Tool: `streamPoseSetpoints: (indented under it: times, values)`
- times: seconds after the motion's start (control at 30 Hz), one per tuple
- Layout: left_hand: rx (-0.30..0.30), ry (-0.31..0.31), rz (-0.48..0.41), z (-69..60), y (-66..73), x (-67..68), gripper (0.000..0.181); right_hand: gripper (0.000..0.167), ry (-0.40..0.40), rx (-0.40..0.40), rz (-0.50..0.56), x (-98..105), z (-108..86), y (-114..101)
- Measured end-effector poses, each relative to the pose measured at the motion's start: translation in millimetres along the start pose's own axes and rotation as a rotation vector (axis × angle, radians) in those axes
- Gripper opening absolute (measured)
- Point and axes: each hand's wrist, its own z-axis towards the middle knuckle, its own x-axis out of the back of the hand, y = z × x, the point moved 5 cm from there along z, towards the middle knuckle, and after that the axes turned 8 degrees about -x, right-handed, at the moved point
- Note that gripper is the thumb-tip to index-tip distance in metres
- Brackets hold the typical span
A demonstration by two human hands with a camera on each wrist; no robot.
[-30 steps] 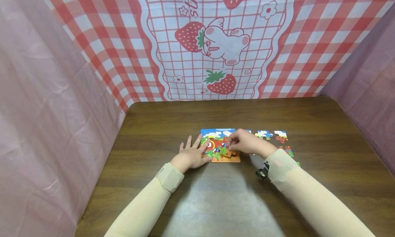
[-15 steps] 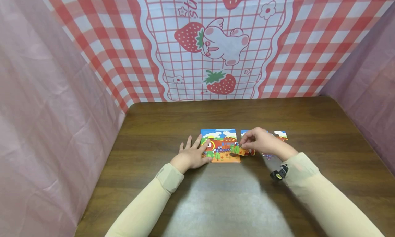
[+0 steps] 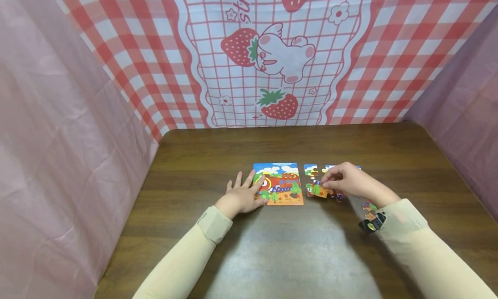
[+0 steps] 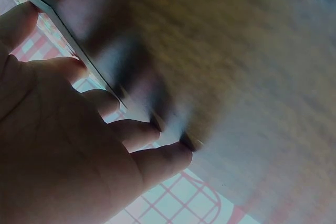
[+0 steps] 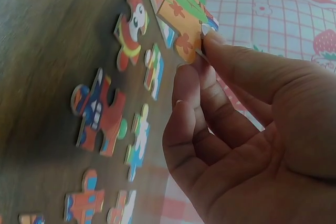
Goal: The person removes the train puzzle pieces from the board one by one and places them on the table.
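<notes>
My left hand point(image 3: 242, 198) lies with fingers spread at the left side of a picture card point(image 3: 285, 184) showing a red train. In the left wrist view several fingertips touch the table and the card's edge point(image 4: 63, 27) shows as a thin slab. My right hand point(image 3: 352, 182) pinches an orange jigsaw piece point(image 5: 181, 17) with a green plant on it, between thumb and fingers. The piece is held tilted above the table, right of the card. Below it lies a jigsaw piece with a cartoon face point(image 5: 131, 30), partly covered in the head view.
Several loose jigsaw pieces lie right of the card, among them a blue sky piece point(image 3: 310, 169), a red piece with wheels point(image 5: 102, 116) and a piece point(image 3: 368, 209) near the black wrist strap point(image 3: 372, 223). A checked cloth point(image 3: 148, 69) hangs behind the wooden table point(image 3: 210, 152).
My right hand has moved right with the orange jigsaw piece, from over the card to over the loose pieces. The card's right half is uncovered now. My left hand has stayed put.
</notes>
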Motion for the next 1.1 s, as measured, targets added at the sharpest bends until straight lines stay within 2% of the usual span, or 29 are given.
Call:
streamPoseSetpoints:
  times: [0.33, 0.57, 0.83, 1.1]
  values:
    - [-0.007, 0.004, -0.004, -0.4, 1.0, 0.2, 0.075, 0.006, -0.004, -0.019, 0.018, 8.2, -14.3, 15.4]
    - [-0.006, 0.003, 0.008, -0.5, 0.6, 0.2, 0.075, 0.005, -0.005, -0.002, -0.028, 9.9, -24.4, 23.0]
    - [-0.002, -0.001, 0.008, -0.7, 1.1, 0.7, 0.074, 0.005, -0.081, -0.022, 0.0, 5.9, -33.2, 34.7]
    - [-0.001, -0.005, 0.011, -0.2, 1.0, 1.2, 0.075, 0.005, -0.106, -0.049, -0.023, 2.8, -38.3, 39.7]
